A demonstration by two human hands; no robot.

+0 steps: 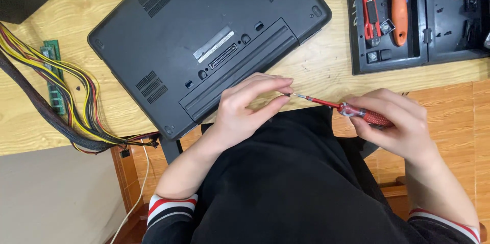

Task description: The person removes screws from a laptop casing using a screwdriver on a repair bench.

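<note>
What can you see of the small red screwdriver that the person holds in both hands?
The small red screwdriver has a ribbed, translucent-looking red plastic handle, a red-sleeved shaft and a bare metal tip. It lies almost level, tip pointing left, above the person's black-clothed lap, just off the edge of the wooden table. The right hand wraps the handle; the left hand pinches the tip between thumb and fingers.

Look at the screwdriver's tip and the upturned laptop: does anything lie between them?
Only the left hand, whose fingertips pinch the tip of the red screwdriver that the right hand holds by its handle. That hand sits between tip and laptop; nothing else visible does.
</note>
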